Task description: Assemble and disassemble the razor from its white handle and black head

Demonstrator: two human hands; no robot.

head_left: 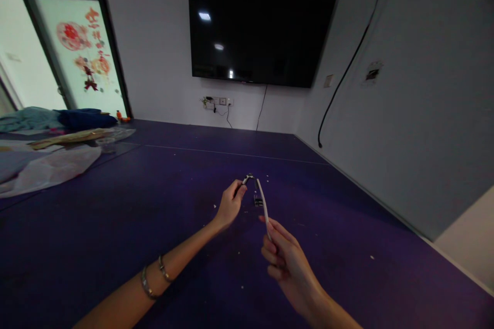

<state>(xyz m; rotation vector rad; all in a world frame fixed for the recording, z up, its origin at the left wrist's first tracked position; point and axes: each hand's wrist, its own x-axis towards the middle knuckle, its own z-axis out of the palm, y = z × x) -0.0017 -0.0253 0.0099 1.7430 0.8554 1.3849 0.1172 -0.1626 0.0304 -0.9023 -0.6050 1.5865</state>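
Near the middle of the view, my left hand (230,204) pinches a small, dark and silvery metal piece (248,178) whose kind is too small to make out. My right hand (287,259) is closed around a thin, slightly bent white strip (264,202), which points away from me. The strip's far end is close to the metal piece; whether they touch I cannot tell. Just below, partly behind the strip, a small dark object (258,201) lies on the purple surface (185,195). Tiny white bits are scattered around both hands.
At the left lie white plastic sheeting (57,169), a pale teal cloth (29,120) and a dark blue cloth (85,119). A black cable (345,73) hangs down the right wall. Beyond the surface, a television (262,33) is mounted above wall sockets (223,101).
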